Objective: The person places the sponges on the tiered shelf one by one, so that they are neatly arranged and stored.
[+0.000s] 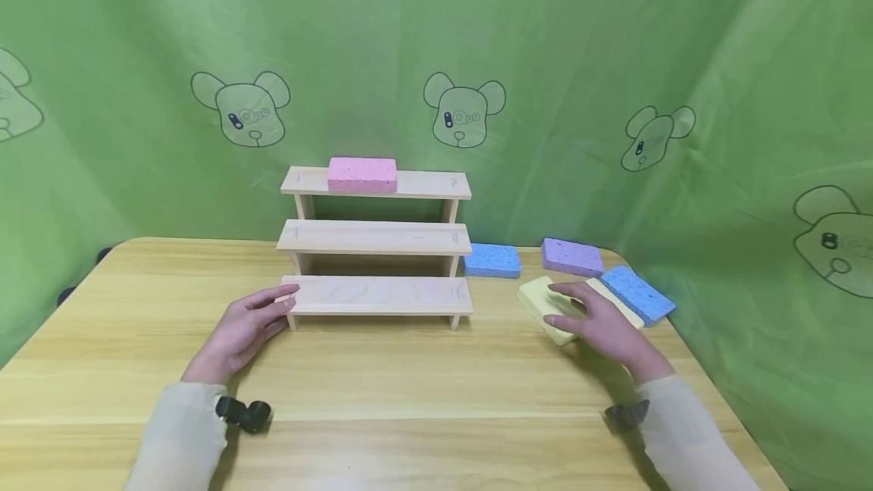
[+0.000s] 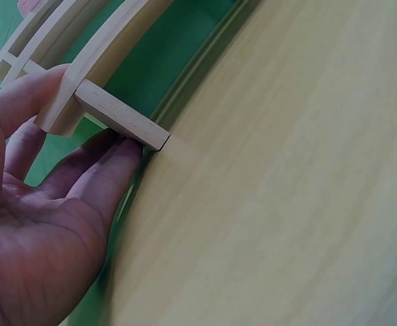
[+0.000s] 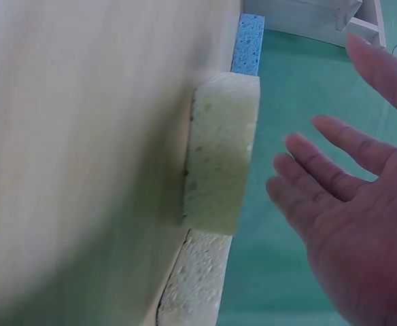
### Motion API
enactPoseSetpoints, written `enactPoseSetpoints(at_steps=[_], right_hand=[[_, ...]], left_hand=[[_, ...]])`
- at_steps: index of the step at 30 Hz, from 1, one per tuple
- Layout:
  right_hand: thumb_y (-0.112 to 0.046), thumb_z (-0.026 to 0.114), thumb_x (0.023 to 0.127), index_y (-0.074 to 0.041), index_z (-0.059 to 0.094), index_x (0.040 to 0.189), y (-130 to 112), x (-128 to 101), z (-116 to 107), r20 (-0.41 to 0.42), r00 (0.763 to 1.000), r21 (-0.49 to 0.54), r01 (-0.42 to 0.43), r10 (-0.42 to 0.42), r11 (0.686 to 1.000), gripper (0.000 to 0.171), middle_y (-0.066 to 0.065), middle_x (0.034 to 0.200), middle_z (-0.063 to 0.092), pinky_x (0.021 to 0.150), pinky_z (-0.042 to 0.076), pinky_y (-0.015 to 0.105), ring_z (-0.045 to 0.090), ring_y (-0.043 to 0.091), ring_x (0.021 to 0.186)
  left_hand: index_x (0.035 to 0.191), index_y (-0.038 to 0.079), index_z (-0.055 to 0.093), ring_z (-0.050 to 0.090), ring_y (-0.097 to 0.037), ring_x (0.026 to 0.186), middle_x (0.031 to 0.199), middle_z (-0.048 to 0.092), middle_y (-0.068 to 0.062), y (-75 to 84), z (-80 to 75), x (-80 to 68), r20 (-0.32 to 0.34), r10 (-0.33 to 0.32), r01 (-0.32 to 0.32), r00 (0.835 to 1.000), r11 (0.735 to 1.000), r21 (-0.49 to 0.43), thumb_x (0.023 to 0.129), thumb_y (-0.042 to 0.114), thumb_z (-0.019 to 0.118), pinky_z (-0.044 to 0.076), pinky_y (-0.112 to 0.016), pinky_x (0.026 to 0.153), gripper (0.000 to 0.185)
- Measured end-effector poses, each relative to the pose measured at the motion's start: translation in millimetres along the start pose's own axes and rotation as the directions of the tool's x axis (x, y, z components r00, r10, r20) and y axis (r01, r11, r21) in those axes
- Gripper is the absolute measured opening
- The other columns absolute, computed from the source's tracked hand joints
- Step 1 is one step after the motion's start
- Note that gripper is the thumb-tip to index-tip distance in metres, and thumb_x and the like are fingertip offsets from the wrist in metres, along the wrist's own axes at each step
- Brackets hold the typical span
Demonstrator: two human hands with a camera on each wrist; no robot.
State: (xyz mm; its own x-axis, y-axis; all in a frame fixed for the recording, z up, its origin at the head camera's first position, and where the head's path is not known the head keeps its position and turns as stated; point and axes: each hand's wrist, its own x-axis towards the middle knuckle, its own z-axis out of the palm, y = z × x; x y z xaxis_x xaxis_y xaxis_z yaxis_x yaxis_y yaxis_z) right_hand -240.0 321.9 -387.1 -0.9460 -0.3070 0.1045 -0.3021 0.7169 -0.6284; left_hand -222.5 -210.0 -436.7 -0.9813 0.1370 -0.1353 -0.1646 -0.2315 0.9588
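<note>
My left hand [image 1: 242,332] holds the left end of the lowest step of a three-tier wooden shelf [image 1: 375,295]. In the left wrist view, its fingers lie against the step's end and the short leg [image 2: 120,115] below. My right hand [image 1: 609,326] hovers with spread fingers over a yellow sponge [image 1: 537,296]. The right wrist view shows a gap between those fingers and the yellow sponge [image 3: 220,153]. A second yellow sponge [image 1: 615,300] lies partly behind the right hand. On the top step rests a pink sponge [image 1: 361,174].
One blue sponge [image 1: 492,261] lies beside the shelf's right side. A purple sponge [image 1: 571,257] and another blue sponge [image 1: 637,294] lie near the right edge of the wooden table [image 1: 395,408]. Green cloth [image 1: 559,36] with bear-head drawings hangs behind and at the sides.
</note>
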Motion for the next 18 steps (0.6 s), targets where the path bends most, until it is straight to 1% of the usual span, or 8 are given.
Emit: enactPoseSetpoints(at_steps=[4, 7, 11, 14, 18], right_hand=[[-0.043, 0.064, 0.080, -0.006, 0.044, 0.129, 3.1, -3.8, 0.4, -0.010, 1.000, -0.079, -0.021, 0.020, 0.997, 0.065, 0.017, 0.131, 0.039, 0.098, 0.027, 0.057, 0.033, 0.040, 0.120], [-0.043, 0.064, 0.080, -0.004, 0.043, 0.130, 4.5, -5.8, -0.1, -0.018, 1.000, -0.121, -0.019, 0.017, 0.992, 0.067, 0.019, 0.129, 0.040, 0.096, 0.026, 0.059, 0.033, 0.041, 0.118], [-0.043, 0.065, 0.079, -0.002, 0.041, 0.131, 7.0, -6.9, 0.1, -0.024, 0.999, -0.164, -0.025, 0.021, 0.986, 0.070, 0.019, 0.127, 0.040, 0.095, 0.027, 0.059, 0.036, 0.041, 0.116], [-0.041, 0.067, 0.078, 0.001, 0.039, 0.131, 7.7, -7.5, 0.8, -0.019, 1.000, -0.189, -0.026, 0.022, 0.982, 0.073, 0.022, 0.127, 0.039, 0.095, 0.026, 0.060, 0.035, 0.042, 0.115], [-0.035, 0.070, 0.077, 0.006, 0.036, 0.131, 8.1, -9.2, 1.6, -0.021, 0.999, -0.222, -0.041, 0.037, 0.974, 0.076, 0.026, 0.126, 0.037, 0.095, 0.025, 0.060, 0.034, 0.044, 0.114]], left_hand=[[0.127, 0.002, 0.048, 0.050, -0.011, 0.108, 0.143, 0.024, -0.010, -0.1, 0.0, -0.1, -0.001, 0.000, 0.000, 1.000, 1.000, 0.003, 0.084, 0.015, 0.064, 0.041, -0.028, 0.092, 0.048], [0.127, 0.002, 0.048, 0.050, -0.010, 0.108, 0.143, 0.023, -0.011, 0.1, 0.1, -0.4, 0.003, 0.002, -0.002, 1.000, 1.000, 0.008, 0.084, 0.016, 0.063, 0.041, -0.028, 0.093, 0.048], [0.127, 0.002, 0.048, 0.051, -0.010, 0.107, 0.142, 0.026, -0.010, 0.2, 0.4, -0.3, -0.003, -0.001, 0.001, 1.000, 1.000, 0.007, 0.084, 0.016, 0.064, 0.042, -0.027, 0.092, 0.048], [0.128, 0.002, 0.048, 0.051, -0.010, 0.106, 0.140, 0.029, -0.009, -0.1, 0.5, 0.1, -0.005, -0.004, 0.004, 1.000, 1.000, -0.002, 0.084, 0.016, 0.064, 0.042, -0.027, 0.091, 0.048], [0.128, 0.002, 0.047, 0.051, -0.010, 0.106, 0.140, 0.028, -0.009, -0.8, 0.5, 0.2, -0.002, -0.001, 0.001, 1.000, 1.000, -0.008, 0.084, 0.014, 0.063, 0.042, -0.026, 0.091, 0.048]])
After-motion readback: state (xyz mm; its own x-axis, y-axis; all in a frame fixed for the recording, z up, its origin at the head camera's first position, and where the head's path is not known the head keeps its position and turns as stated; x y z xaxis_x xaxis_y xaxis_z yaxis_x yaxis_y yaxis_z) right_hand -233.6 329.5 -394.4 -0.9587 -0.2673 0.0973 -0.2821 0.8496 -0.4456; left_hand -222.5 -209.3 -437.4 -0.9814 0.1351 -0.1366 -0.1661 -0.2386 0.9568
